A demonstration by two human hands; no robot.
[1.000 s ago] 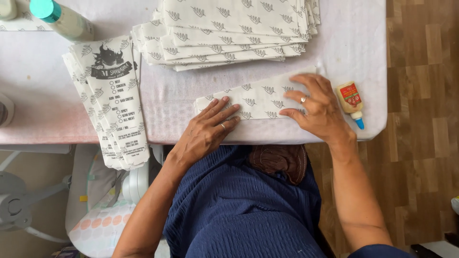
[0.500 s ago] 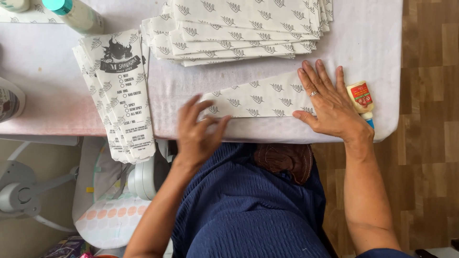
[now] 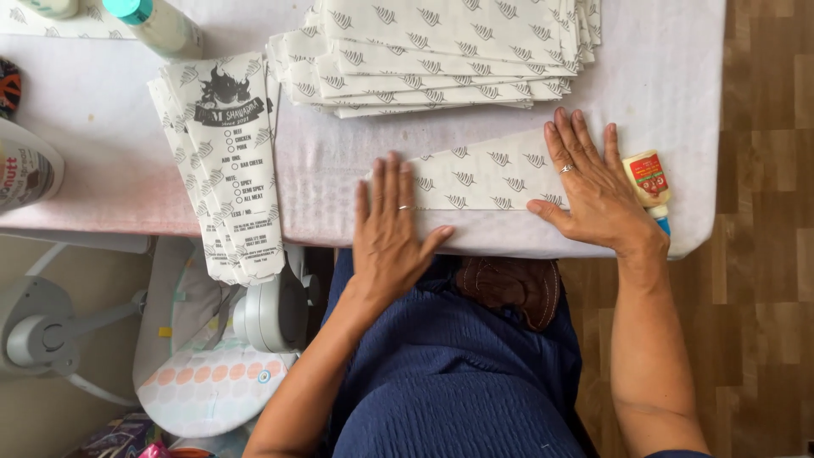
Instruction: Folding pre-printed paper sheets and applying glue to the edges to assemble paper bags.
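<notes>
A white paper sleeve with a small dark leaf pattern [image 3: 487, 174] lies flat near the front edge of the cloth-covered table [image 3: 110, 144]. My left hand [image 3: 392, 229] presses flat on its left end, fingers spread. My right hand [image 3: 593, 191] lies flat on its right end. A small glue bottle with a red label and blue tip [image 3: 649, 185] rests just right of my right hand.
A pile of unfolded patterned sheets [image 3: 441, 51] sits at the back. A stack of finished printed sleeves [image 3: 225, 161] hangs over the front edge at left. A teal-capped bottle [image 3: 157, 21] and a round container [image 3: 21, 174] stand at left. A baby bouncer [image 3: 212, 356] sits below.
My left hand lifted off the sleeve and came back down flat on its left end. My right hand flattened out on the right end.
</notes>
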